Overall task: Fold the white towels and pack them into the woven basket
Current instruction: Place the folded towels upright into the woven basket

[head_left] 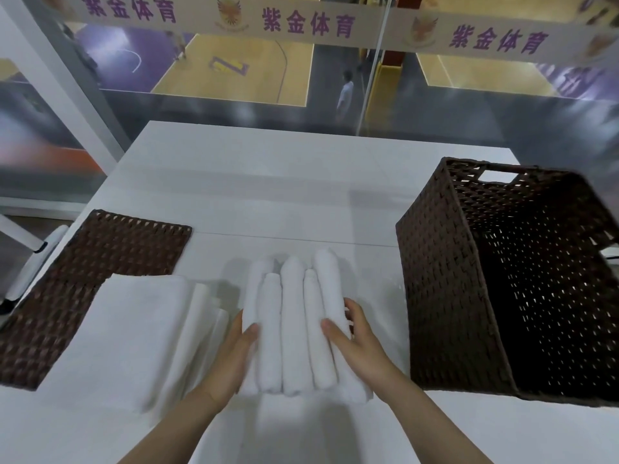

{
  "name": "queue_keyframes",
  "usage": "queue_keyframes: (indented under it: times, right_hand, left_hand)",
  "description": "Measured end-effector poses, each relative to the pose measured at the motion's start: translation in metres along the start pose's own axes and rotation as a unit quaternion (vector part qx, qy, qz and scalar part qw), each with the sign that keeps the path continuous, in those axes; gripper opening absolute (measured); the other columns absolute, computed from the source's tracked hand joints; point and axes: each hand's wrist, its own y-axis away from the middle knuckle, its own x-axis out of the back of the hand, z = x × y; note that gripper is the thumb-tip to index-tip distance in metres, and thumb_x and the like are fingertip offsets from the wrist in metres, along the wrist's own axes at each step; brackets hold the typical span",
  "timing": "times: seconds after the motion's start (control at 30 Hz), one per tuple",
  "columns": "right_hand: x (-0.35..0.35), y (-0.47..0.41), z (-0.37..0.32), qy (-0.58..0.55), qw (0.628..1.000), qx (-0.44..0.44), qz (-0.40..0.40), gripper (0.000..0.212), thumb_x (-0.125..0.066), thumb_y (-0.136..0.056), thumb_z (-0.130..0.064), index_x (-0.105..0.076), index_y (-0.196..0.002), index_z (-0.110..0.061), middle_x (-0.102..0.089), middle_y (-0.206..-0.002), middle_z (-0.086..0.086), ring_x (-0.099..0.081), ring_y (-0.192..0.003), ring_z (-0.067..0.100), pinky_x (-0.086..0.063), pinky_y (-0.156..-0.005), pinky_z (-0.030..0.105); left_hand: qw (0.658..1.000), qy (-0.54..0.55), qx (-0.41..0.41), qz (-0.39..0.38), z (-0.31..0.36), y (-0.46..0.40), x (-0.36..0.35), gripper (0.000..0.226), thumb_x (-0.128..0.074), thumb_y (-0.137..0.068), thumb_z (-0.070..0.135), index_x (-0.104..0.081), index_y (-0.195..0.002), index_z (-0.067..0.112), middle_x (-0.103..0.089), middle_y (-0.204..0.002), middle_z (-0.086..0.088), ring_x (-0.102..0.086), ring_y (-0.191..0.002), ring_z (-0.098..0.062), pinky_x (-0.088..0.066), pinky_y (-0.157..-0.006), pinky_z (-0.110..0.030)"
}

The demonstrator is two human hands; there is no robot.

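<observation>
While a bundle of rolled white towels (pixel 294 323) lies on the white counter (pixel 268 182), it is clasped from both sides. The left hand (pixel 234 353) is pressed against the bundle's left flank, its thumb laid over the top of the outer roll. The right hand (pixel 351 333) is curled round the right flank, with the thumb on top and the fingers wrapped round the far side. About five rolls can be counted, lying side by side and pointing away from the person. Just left of the bundle, a stack of folded white towels (pixel 134 336) is seen, partly laid over a flat brown woven lid (pixel 100 249). To the right, the dark woven basket (pixel 445 296) is set on the counter, near the bundle but apart from it, its opening turned upward and toward the camera.
</observation>
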Motion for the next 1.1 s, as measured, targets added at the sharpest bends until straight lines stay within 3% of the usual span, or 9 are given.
queue_keyframes:
  times: [0.1, 0.17, 0.27, 0.37, 0.5, 0.67, 0.77, 0.9, 1.1]
  right_hand:
    - [-0.008, 0.004, -0.003, 0.014, 0.999, 0.031, -0.040, 0.060, -0.066, -0.085, -0.052, -0.028, -0.131, -0.058, -0.050, -0.130, -0.032, -0.053, -0.115, -0.011, -0.045, -0.095, 0.017]
    - [-0.011, 0.002, -0.002, 0.046, 0.997, 0.047, -0.037, 0.076, -0.067, -0.082, -0.058, -0.019, -0.141, -0.056, -0.045, -0.137, -0.033, -0.049, -0.120, -0.010, -0.044, -0.101, 0.021]
    - [-0.014, -0.002, 0.002, 0.105, 0.993, 0.058, -0.017, 0.089, -0.058, -0.082, -0.068, 0.001, -0.147, -0.055, -0.031, -0.151, -0.028, -0.041, -0.132, -0.001, -0.040, -0.110, 0.033]
    - [-0.017, 0.002, 0.004, 0.199, 0.977, 0.080, 0.010, 0.079, -0.044, -0.091, -0.065, 0.014, -0.145, -0.057, -0.012, -0.160, -0.019, -0.037, -0.138, 0.007, -0.037, -0.111, 0.033]
    - [-0.017, 0.005, 0.002, 0.250, 0.963, 0.099, 0.003, 0.067, -0.037, -0.095, -0.061, 0.012, -0.141, -0.063, -0.004, -0.161, -0.020, -0.042, -0.134, 0.011, -0.042, -0.103, 0.026]
    - [-0.022, 0.001, 0.001, 0.268, 0.960, 0.082, 0.007, 0.089, -0.046, -0.079, -0.078, 0.014, -0.142, -0.060, -0.008, -0.161, -0.014, -0.043, -0.134, 0.014, -0.045, -0.100, 0.031]
    - [-0.026, 0.002, 0.000, 0.288, 0.953, 0.089, 0.011, 0.077, -0.040, -0.086, -0.072, 0.015, -0.140, -0.063, -0.010, -0.161, -0.011, -0.048, -0.128, 0.017, -0.047, -0.099, 0.033]
    - [-0.025, 0.009, -0.003, 0.275, 0.956, 0.099, 0.015, 0.066, -0.039, -0.094, -0.061, 0.008, -0.141, -0.064, -0.008, -0.160, -0.018, -0.045, -0.130, 0.011, -0.043, -0.102, 0.027]
    - [-0.007, 0.025, -0.020, 0.264, 0.959, 0.083, 0.060, 0.066, -0.042, -0.094, -0.060, -0.002, -0.146, -0.059, -0.011, -0.160, -0.018, -0.039, -0.135, 0.007, -0.037, -0.107, 0.023]
  left_hand:
    - [0.996, -0.078, -0.030, 0.001, 0.006, 0.004, -0.002, 0.071, -0.062, -0.089, 0.045, -0.021, -0.147, 0.042, -0.040, -0.139, 0.034, -0.043, -0.125, 0.013, -0.039, -0.093, -0.004]
    - [0.992, -0.121, -0.039, 0.008, 0.010, 0.004, -0.001, 0.075, -0.063, -0.089, 0.042, -0.015, -0.146, 0.049, -0.035, -0.137, 0.043, -0.039, -0.123, 0.021, -0.035, -0.089, 0.002]
    - [0.985, -0.169, -0.044, 0.007, 0.013, 0.004, 0.002, 0.086, -0.063, -0.083, 0.058, -0.007, -0.147, 0.053, -0.020, -0.142, 0.049, -0.025, -0.127, 0.027, -0.027, -0.105, -0.009]
    - [0.976, -0.210, -0.051, -0.021, 0.010, 0.004, 0.002, 0.091, -0.066, -0.078, 0.063, -0.008, -0.147, 0.055, -0.017, -0.148, 0.040, -0.019, -0.134, 0.020, -0.024, -0.110, -0.020]
    - [0.969, -0.240, -0.047, -0.024, 0.012, 0.000, -0.002, 0.101, -0.067, -0.065, 0.076, -0.008, -0.145, 0.060, -0.027, -0.150, 0.024, -0.029, -0.136, 0.007, -0.030, -0.113, -0.031]
    - [0.965, -0.257, -0.046, -0.024, 0.014, -0.004, -0.011, 0.096, -0.068, -0.068, 0.075, -0.009, -0.143, 0.063, -0.031, -0.150, 0.020, -0.040, -0.132, -0.001, -0.039, -0.110, -0.041]
    - [0.962, -0.265, -0.054, -0.019, 0.015, -0.004, -0.013, 0.093, -0.065, -0.070, 0.072, -0.010, -0.144, 0.062, -0.034, -0.148, 0.018, -0.042, -0.129, 0.000, -0.041, -0.107, -0.038]
    - [0.958, -0.279, -0.067, -0.027, 0.021, -0.003, -0.016, 0.090, -0.064, -0.070, 0.069, -0.011, -0.143, 0.063, -0.037, -0.146, 0.016, -0.046, -0.126, -0.003, -0.045, -0.104, -0.041]
    - [0.946, -0.301, -0.108, -0.046, 0.043, -0.006, -0.035, 0.088, -0.058, -0.069, 0.071, -0.010, -0.142, 0.065, -0.040, -0.144, 0.020, -0.047, -0.124, -0.001, -0.045, -0.102, -0.039]
